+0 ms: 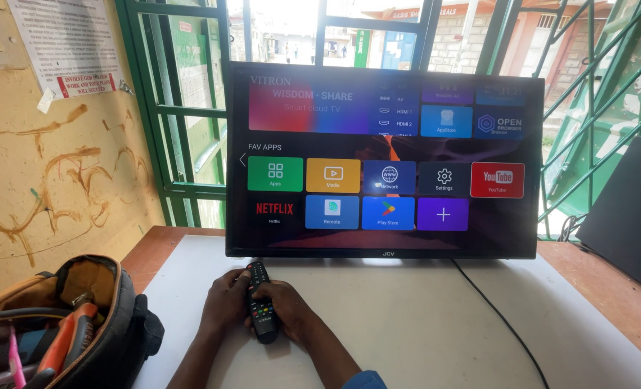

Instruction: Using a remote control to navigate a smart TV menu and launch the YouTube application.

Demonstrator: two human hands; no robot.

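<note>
Head view of a person seated or standing at a white counter (421, 317), both hands meeting near its front edge. The black remote control (260, 301) lies lengthwise between them, its upper end pointing toward the television (385, 160) and its lower end nearest the viewer; rows of small coloured buttons show along its face. The left hand (224, 302) cups the remote's left side with fingers curled against it, and the right hand (286, 311) closes around its right side and lower half, fingers wrapped over the body, so that the two hands are pressed together about the remote rather than spread. The television stands upright at the rear of the counter, just beyond the remote's tip, its screen lit with a grid of coloured application tiles; a black cable (497, 313) runs from beneath its lower right edge across the counter toward the front right. At lower left, an open tool bag (93, 328) rests at the counter's corner, holding tools with orange and pink handles. A dark flat panel (626, 216) leans at the far right. Behind the television stand green metal window bars (169, 108), and a yellow wall (61, 187) with a paper notice lies to the left.
</note>
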